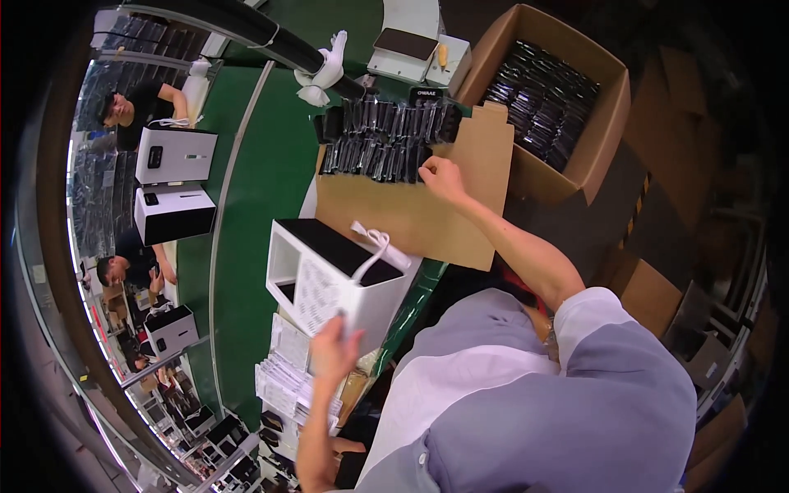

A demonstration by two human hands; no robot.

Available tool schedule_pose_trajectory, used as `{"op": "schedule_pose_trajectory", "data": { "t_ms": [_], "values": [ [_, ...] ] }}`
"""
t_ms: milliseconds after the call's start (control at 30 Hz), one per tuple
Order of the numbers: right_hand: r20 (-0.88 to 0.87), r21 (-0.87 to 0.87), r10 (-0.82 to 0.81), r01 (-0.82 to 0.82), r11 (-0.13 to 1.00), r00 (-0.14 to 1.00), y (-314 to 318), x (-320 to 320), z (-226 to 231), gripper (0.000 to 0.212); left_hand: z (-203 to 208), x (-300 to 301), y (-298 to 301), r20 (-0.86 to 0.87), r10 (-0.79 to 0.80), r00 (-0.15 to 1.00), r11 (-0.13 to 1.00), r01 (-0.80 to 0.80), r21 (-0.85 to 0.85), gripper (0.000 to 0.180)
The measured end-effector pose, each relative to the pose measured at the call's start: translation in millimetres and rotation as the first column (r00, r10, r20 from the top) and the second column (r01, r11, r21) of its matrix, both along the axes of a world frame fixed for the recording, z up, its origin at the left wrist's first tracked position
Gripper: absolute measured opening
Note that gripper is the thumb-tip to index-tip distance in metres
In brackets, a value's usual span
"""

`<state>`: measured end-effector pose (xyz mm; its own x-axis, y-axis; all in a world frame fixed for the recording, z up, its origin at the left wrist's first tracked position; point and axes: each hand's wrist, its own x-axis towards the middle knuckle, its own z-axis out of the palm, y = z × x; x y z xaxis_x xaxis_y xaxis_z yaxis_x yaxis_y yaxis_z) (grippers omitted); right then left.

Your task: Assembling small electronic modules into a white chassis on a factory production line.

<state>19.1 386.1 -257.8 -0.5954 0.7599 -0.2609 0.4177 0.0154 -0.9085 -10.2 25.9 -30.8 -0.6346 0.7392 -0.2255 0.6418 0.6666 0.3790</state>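
My left hand [333,352] grips the near lower edge of a white box-shaped housing [374,316], its fingers slightly blurred. The housing has a black top panel, an open side and a perforated face; a white cable [374,246] with a plug lies looped over it. Farther off, my right hand [444,178] is closed, fingertips pinched at the right end of the rows of black plastic-wrapped packets [382,140]. Whether a packet is between those fingers is hidden. The packets lie on a flat brown cardboard sheet [468,214].
At the far right stands an open carton [604,123] filled with black wrapped packets. Papers [283,378] lie left of my left forearm. Across the green bench [246,164] are more white housings [177,156] and people working. A dark pole [279,41] with white cloth crosses above.
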Motion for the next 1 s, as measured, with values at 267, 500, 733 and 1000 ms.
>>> {"op": "schedule_pose_trajectory", "data": {
  "t_ms": [267, 500, 733, 1000],
  "values": [
    [-0.239, -0.431, 0.069, -0.169, 0.886, 0.968, 21.0, 46.5, 12.3, 0.013, 110.2, -139.2, -53.3, 0.601, 0.327, 0.729, 0.906, -0.423, 0.019, 0.022],
    [-0.488, -0.649, 0.057, -0.406, 0.643, 0.871, 21.6, 74.8, 57.9, 0.010, 78.1, -162.0, -99.2, 0.453, 0.456, 0.766, 0.773, -0.593, 0.226, 0.039],
    [-0.648, -0.741, -0.076, -0.604, 0.295, 0.758, -25.3, 91.7, 168.6, 0.024, 71.9, -139.5, -92.8, -0.005, 0.538, 0.843, 0.786, -0.500, 0.363, 0.035],
    [-0.816, -0.556, 0.094, -0.818, 0.148, 0.571, -82.7, 74.0, 180.4, 0.036, 64.4, 11.3, 43.6, 0.665, 0.112, 0.739, 0.549, -0.604, 0.578, 0.035]
  ]
}}
